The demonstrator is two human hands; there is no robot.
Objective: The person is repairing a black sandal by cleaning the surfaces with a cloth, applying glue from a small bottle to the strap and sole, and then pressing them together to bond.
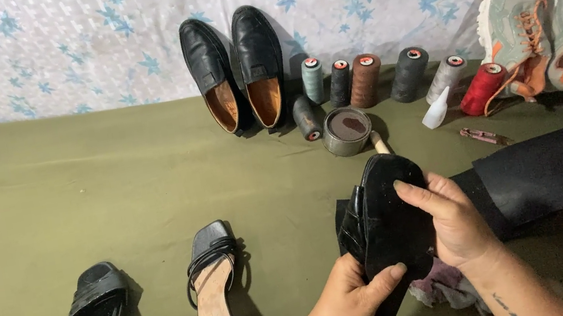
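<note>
While the person holds it up over the green cloth (39, 214), the black shoe (391, 220) sits between both hands with its sole facing up. The left hand (354, 298) grips the shoe's lower end, thumb across the sole. The right hand (451, 217) is closed on the shoe's right side, fingers curled over the edge. To do this well, both hands should probably hold tight so the shoe does not wobble. A rag (443, 283) peeks out under the right hand, and a black sheet (558, 169) lies just past it. Above the hands sits a round tin (347, 130), open, with dark brown stuff inside. Thread spools (365, 81) stand beyond the tin.
</note>
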